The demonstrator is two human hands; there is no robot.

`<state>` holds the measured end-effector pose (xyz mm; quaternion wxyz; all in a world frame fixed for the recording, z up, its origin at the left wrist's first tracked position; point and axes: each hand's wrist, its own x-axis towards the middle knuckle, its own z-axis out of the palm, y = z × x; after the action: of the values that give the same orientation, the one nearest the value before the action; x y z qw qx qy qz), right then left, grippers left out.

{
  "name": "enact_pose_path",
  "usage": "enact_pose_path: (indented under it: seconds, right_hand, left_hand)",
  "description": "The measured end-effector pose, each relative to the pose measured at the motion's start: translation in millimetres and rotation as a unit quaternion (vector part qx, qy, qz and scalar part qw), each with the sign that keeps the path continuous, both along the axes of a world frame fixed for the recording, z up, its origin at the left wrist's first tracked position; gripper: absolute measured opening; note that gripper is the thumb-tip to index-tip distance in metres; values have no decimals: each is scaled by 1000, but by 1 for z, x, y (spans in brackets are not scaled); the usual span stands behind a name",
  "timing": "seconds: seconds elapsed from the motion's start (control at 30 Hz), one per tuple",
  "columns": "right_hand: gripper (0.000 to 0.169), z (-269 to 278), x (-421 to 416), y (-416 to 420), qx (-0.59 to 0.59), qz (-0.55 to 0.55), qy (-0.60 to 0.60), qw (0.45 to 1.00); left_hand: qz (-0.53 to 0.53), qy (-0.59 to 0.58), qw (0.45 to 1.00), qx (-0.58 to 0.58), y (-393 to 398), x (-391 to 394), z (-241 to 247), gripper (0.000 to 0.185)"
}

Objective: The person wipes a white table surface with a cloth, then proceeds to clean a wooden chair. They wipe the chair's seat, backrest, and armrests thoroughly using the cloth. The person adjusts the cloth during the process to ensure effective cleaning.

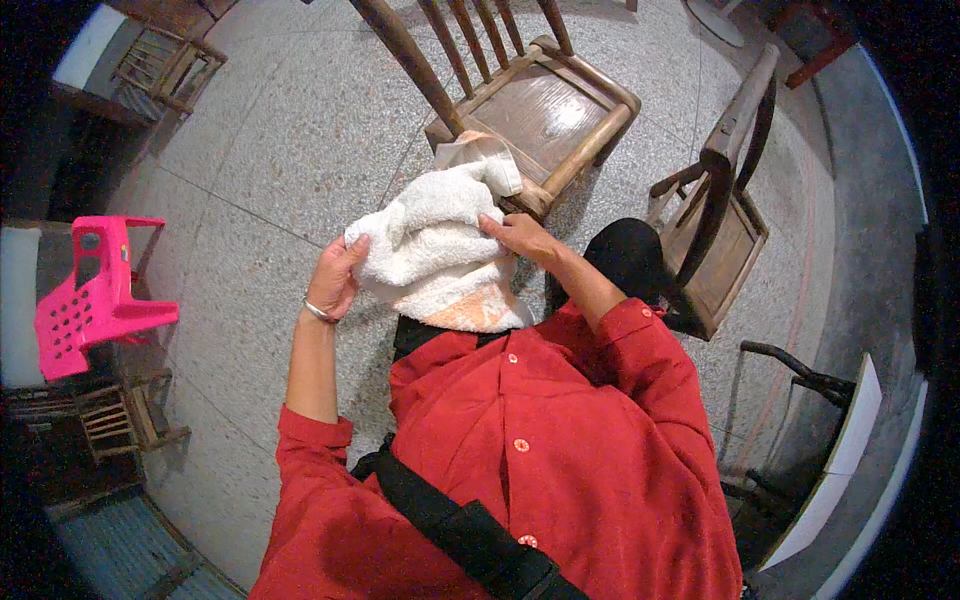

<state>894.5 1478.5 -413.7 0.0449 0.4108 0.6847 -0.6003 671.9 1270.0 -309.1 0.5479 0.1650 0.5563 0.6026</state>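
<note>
Both hands hold a white terry towel with orange patches (435, 232), bunched and folded in front of my waist. My left hand (335, 276) pinches its left edge, thumb on top, and has a silver bangle at the wrist. My right hand (521, 234) grips the towel's right side between thumb and fingers. The towel's far end lies against the near corner of a wooden chair (551, 112) with a spindle back. Its lower part hangs close to my red shirt.
A second wooden chair (716, 247) stands to the right, near my dark-clad knee (622, 255). A pink plastic stool (105, 300) is at the left, with small bamboo chairs (112, 420) below it. A white-topped board with dark legs (832, 465) is at lower right.
</note>
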Motion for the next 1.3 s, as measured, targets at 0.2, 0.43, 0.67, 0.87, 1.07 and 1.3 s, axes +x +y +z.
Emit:
enact_pose_path:
  seconds: [0.2, 0.43, 0.67, 0.87, 1.07, 1.3]
  right_hand:
    - [40, 18, -7, -2, -85, -127, 265, 952]
    - [48, 182, 4, 37, -203, -171, 542, 797]
    - [62, 213, 40, 26, -115, -64, 312, 941]
    - [59, 220, 46, 0, -86, -119, 455, 879]
    - [56, 238, 51, 8, -147, -187, 575, 783]
    - [57, 226, 67, 27, -116, -214, 567, 787]
  left_hand:
    - [44, 19, 994, 98, 11, 1, 41, 27]
    - [102, 68, 957, 263, 2, -22, 104, 28]
    - [87, 160, 941, 285, 16, -21, 142, 31]
    - [68, 192, 944, 259, 17, -25, 145, 30]
    - [63, 225, 946, 226, 27, -24, 155, 30]
    - [138, 241, 943, 183, 43, -12, 155, 39]
